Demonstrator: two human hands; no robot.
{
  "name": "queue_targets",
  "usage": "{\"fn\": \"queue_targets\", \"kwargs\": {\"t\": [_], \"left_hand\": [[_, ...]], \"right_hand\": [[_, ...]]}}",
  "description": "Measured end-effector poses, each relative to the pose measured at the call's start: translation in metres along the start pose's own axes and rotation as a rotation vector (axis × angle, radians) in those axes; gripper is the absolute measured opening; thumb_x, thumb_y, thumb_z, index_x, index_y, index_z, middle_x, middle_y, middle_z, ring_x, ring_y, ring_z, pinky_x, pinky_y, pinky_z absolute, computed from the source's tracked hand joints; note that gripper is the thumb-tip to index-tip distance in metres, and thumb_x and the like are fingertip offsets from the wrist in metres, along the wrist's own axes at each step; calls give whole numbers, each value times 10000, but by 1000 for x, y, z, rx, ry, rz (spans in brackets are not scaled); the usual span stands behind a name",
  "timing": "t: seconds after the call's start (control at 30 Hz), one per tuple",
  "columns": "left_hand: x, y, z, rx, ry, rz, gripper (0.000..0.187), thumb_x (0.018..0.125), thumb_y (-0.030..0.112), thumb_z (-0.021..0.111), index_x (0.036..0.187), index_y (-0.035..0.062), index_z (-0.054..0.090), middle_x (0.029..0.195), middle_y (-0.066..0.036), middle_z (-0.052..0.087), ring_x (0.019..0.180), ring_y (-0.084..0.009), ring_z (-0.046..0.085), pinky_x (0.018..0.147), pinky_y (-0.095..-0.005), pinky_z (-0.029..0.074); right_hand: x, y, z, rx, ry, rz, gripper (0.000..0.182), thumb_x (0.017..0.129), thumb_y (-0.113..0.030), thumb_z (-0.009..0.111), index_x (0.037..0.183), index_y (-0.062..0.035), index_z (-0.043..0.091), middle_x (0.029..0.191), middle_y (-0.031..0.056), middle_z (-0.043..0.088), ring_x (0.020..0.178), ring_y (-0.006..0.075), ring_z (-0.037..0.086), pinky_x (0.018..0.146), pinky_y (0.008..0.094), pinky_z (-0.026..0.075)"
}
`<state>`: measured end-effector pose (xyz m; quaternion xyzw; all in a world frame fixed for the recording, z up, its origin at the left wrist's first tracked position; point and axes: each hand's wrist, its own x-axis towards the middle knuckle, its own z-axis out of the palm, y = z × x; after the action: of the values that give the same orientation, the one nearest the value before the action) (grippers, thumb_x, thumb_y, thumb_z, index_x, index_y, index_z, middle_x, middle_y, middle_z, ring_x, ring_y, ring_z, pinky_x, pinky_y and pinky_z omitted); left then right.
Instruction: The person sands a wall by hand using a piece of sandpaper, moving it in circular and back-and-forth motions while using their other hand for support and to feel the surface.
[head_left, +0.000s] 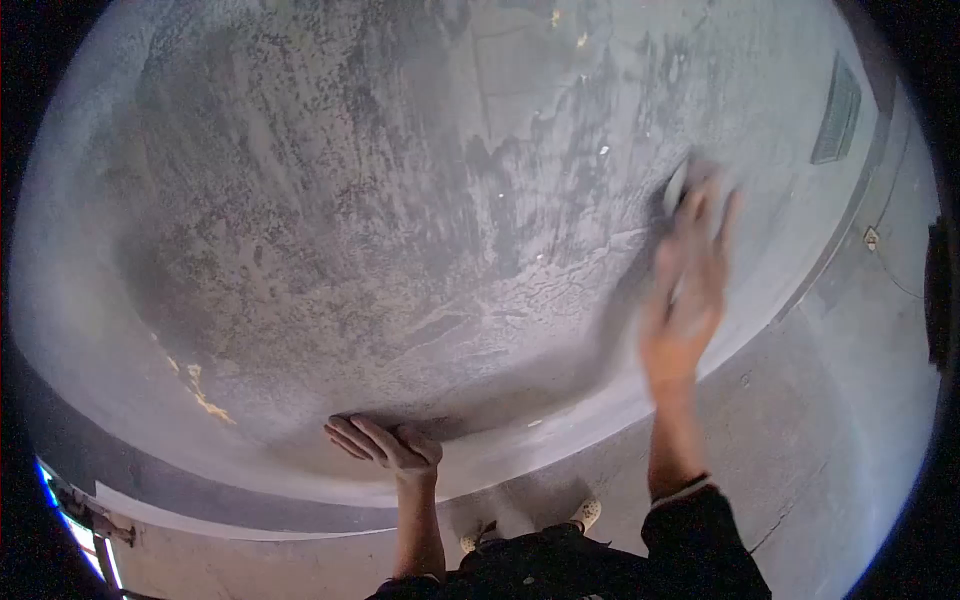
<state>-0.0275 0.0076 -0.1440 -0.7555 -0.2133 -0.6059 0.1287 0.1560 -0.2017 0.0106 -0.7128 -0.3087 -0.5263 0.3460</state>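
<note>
A large grey mottled surface (400,270) fills most of the view, smeared with darker patches and streaks. My left hand (385,443) lies flat on its lower part, fingers stretched out to the left and dusty. Higher up on the right, my right hand (688,280) is smeared by motion, its fingers reaching up along the surface. By its fingertips shows a thin flat piece with a pale edge (675,188), mostly hidden under the fingers; I cannot tell its kind.
Yellowish marks (205,395) run along the lower left of the surface. A slatted vent (838,110) is at the upper right, with a small fitting and cord (871,238) beyond the edge. Below, my shoes (587,515) stand on a grey floor (740,460) with a crack.
</note>
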Motion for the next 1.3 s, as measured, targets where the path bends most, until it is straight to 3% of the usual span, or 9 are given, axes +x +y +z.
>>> {"fn": "queue_targets", "kwargs": {"t": [0.13,0.33,0.57,0.63,0.8,0.97,1.1,1.17,1.3], "left_hand": [[-3,-2,-1,0,-2,11,573,898,267,307,1361,-44,178,1410,-277,124,1311,-432,105,1044,-541,65],[-4,0,2,-16,6,30,575,909,292,297,1366,-33,171,1418,-257,124,1313,-425,106,1052,-527,52],[-12,-8,4,20,10,54,563,906,279,300,1363,-31,189,1412,-262,140,1309,-435,104,1039,-556,73],[-12,-4,7,12,18,41,560,903,270,302,1362,-33,191,1411,-264,141,1308,-437,104,1035,-562,81],[-11,-4,7,42,22,50,567,894,257,308,1362,-38,182,1408,-275,134,1309,-433,107,1040,-552,86],[-10,9,5,70,17,10,560,898,267,294,1351,-50,207,1403,-279,149,1309,-420,132,1046,-539,91],[-18,-3,12,39,38,-3,560,900,281,301,1348,-47,224,1403,-271,162,1304,-425,144,1044,-540,101],[-19,-5,14,59,55,2,558,904,286,299,1347,-46,226,1404,-264,169,1300,-428,156,1041,-545,116],[-28,-7,12,100,5,-65,562,908,296,294,1346,-49,227,1403,-263,171,1296,-429,167,1036,-550,130]], "right_hand": [[-55,-18,0,91,-174,77,361,930,-174,372,1204,38,471,1322,175,399,1297,381,202,1043,472,214],[10,-2,1,-8,26,20,347,923,-116,344,1199,54,471,1315,218,386,1286,412,211,1047,467,204],[7,-10,-2,-64,-139,-19,334,902,-100,390,1178,55,497,1314,212,390,1287,409,216,1045,463,216],[33,-7,2,-151,47,-37,326,888,-66,396,1164,73,499,1304,229,394,1288,408,214,1043,464,218],[-44,-24,11,394,-5,143,319,877,-58,429,1155,83,498,1295,226,408,1280,413,231,1037,465,225],[18,14,-3,-20,-68,-14,354,878,-70,423,1191,91,460,1307,248,381,1268,432,247,1039,496,193],[4,7,13,132,91,-41,356,874,-91,426,1171,101,472,1307,248,384,1280,432,222,1040,503,178],[-38,-2,7,283,-163,-7,360,868,-103,433,1155,109,480,1299,242,399,1293,425,191,1036,493,191],[-44,14,11,79,-166,-229,360,871,-99,416,1153,118,471,1297,261,390,1305,424,152,1026,490,205]]}}
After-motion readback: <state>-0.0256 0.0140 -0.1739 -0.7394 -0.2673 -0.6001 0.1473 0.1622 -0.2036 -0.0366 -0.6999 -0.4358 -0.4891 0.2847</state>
